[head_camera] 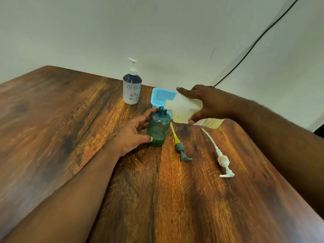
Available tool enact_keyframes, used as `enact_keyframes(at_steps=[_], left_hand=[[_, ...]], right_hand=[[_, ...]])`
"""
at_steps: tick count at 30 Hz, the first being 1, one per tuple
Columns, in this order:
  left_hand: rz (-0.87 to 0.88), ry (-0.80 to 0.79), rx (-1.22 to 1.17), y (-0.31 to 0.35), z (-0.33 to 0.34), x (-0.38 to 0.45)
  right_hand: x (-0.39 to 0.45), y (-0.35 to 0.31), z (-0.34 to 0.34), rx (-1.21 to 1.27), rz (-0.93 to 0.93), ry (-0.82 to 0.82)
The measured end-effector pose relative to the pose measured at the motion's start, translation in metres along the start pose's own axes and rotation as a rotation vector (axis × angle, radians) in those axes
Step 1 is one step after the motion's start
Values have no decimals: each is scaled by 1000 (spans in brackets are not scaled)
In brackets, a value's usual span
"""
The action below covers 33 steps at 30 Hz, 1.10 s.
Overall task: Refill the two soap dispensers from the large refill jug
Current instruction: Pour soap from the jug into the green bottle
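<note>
A teal see-through dispenser bottle (158, 128) stands upright and uncapped on the wooden table (70, 120), with a little green soap at its bottom. My left hand (135, 132) grips its left side. My right hand (206, 102) holds the pale refill jug (184, 109) tipped over, its mouth right at the teal bottle's neck. A second dispenser (132, 89), white with a dark blue shoulder and flower marks, stands capped at the back.
A grey pump with a yellow tube (180, 146) and a white pump with a long tube (220, 158) lie on the table to the right of the bottle. A light blue basket (161, 96) sits behind the jug. A black cable (254, 44) runs down the wall.
</note>
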<state>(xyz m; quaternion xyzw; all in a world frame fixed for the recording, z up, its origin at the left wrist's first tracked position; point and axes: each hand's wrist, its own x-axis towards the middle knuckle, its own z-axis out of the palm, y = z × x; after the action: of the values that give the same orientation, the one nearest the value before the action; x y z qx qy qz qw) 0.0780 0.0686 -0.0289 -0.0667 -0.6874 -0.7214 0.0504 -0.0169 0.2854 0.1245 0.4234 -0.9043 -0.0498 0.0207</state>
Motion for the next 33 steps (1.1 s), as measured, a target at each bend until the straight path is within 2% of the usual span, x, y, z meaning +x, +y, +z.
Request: enact_keyframes(at_steps=[33], left_hand=[[12, -15, 14, -6, -3, 3]], right_hand=[[1, 1, -1, -38, -3, -3]])
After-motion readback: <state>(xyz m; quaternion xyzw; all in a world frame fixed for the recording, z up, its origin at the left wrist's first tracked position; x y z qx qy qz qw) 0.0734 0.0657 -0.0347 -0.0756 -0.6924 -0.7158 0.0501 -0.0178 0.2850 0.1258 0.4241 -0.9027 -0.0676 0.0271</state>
